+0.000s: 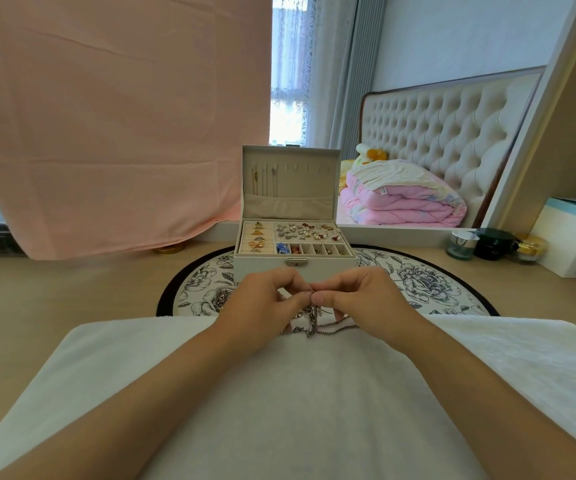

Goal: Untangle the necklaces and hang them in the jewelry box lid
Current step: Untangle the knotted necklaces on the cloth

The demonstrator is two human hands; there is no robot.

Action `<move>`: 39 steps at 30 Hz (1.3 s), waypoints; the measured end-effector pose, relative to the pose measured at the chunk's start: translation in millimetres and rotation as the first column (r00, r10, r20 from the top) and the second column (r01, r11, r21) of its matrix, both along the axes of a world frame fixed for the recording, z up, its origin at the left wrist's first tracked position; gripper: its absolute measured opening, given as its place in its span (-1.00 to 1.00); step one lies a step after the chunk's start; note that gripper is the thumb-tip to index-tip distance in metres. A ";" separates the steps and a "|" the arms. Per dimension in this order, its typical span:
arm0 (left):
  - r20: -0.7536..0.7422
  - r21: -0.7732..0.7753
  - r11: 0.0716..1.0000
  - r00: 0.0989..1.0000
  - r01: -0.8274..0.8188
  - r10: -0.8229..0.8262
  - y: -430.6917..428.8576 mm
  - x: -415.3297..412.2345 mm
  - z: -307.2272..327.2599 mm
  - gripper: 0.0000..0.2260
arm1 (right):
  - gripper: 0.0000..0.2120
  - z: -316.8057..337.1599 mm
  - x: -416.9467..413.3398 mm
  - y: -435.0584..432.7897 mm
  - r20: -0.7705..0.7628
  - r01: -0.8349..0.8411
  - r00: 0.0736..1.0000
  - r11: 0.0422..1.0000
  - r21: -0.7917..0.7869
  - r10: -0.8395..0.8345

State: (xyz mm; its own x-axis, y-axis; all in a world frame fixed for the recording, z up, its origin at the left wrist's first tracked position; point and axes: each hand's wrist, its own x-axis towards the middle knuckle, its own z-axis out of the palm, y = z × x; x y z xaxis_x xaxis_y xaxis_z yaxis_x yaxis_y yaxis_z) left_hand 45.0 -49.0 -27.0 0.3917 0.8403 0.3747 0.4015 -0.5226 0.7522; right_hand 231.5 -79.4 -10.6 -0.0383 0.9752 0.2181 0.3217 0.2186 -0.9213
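Necklaces (309,322) are lying in a tangled bunch just in front of the jewelry box (293,263), partly lifted off the white towel (279,393) that is covering the near part of the surface (54,289). Thin metal chains like these are probably behaving as light, limp, slippery strands, and are likely kinking or snapping under a hard tug. The best place to be taking hold is therefore right at the knot or at a clasp, one strand at a time, not at the loose tails.

The left hand (266,299) and the right hand (359,294) are meeting in front of the box's latch, above the bunch. Each grip is nearly closed. The right thumb and forefinger are pinching what looks like a small link or clasp at the top of the tangle. The left fingertips are pinching the chains just beside it, with the other fingers curling loosely. Loose ends are trailing onto the towel in front of the box.

At the back of the box the lid (290,181) is standing upright. A few hung chains (265,181) are dangling from hooks at its left end, while the other hooks are looking bare. Judging by the bunch, a good share of the untangling is waiting.
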 end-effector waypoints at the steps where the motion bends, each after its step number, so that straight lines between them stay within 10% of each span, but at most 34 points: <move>1: -0.071 0.056 0.998 0.997 -0.031 0.035 -0.7 0.1 -0.1 -0.90 | -0.89 -0.7 1.1 0.4 0.020 0.010 1.000 1.000 -0.001 -0.010; 12: -0.419 0.428 0.903 0.881 -0.021 0.219 -4.0 3.0 -2.0 -0.90 | -0.93 -0.1 0.0 -3.2 0.605 -0.032 0.790 0.980 0.196 -0.095; 20: -0.352 0.034 0.988 0.927 0.152 -0.130 1.2 -3.9 0.7 -0.96 | -0.93 2.5 13.2 5.4 -0.132 -0.131 0.985 0.982 -0.136 0.113; 26: -0.057 -0.180 0.958 0.970 0.224 -0.238 1.5 -6.9 2.7 -0.78 | -0.73 -5.0 15.7 17.5 -0.059 -0.120 0.992 0.960 -0.254 0.108; 34: -0.171 -0.141 0.975 0.966 0.170 -0.193 2.4 -7.5 -0.5 -0.77 | -0.75 2.5 20.6 1.6 -0.381 -0.394 0.867 0.910 -0.130 0.320; 36: -0.189 -0.077 0.988 0.971 0.135 -0.147 3.5 -9.5 2.2 -0.80 | -0.72 3.2 22.0 0.6 -0.340 -0.410 0.881 0.890 -0.202 0.329; 39: -0.293 0.049 0.992 0.951 0.120 -0.101 3.4 -11.3 6.5 -0.85 | -0.56 6.2 23.8 0.9 0.153 -0.233 0.948 0.936 -0.265 0.280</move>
State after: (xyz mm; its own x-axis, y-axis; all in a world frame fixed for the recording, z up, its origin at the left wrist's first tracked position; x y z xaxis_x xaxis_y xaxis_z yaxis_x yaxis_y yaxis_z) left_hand 33.7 -45.6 -20.5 0.5806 0.7631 0.2839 0.5339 -0.6201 0.5748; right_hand 255.3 -78.4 -4.4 -0.3110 0.9487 -0.0567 0.4543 0.0960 -0.8857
